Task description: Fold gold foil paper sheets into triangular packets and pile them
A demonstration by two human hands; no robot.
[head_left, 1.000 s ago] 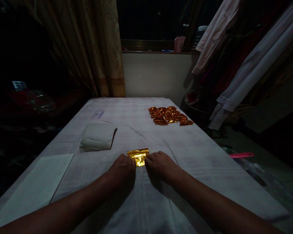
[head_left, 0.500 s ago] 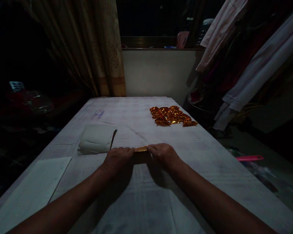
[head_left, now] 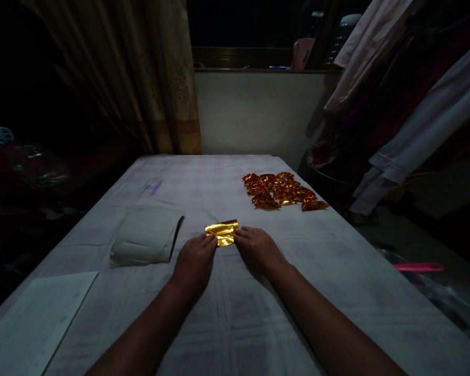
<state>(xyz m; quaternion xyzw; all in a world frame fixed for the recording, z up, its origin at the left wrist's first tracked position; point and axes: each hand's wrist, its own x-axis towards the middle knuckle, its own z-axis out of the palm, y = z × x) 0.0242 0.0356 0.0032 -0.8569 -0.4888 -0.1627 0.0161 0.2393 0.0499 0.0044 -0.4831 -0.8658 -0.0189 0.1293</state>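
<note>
Both hands rest low on the white cloth [head_left: 235, 313] of the table, with a small piece of gold foil [head_left: 222, 232] between their fingertips. The left hand [head_left: 194, 262] touches the left edge of the foil and the right hand [head_left: 256, 248] touches its right edge. The fingers of both hands are curled down and nearly closed, pressing or pinching the foil at its near edge; I cannot tell whether they grip it or only press it flat.

As a judgement, the work is somewhere in the middle. A pile of folded gold pieces [head_left: 284, 190] lies well apart at the far right of the table, so many pieces look finished. The foil in hand looks like a flat rectangle, folded perhaps once, so its folding is not complete. To the left lies a stack of pale sheets [head_left: 144, 236] that may still need work.

The foil is shiny, crinkled and bright yellow, and it lies on the cloth near the middle of the table, just in front of the hands
</note>
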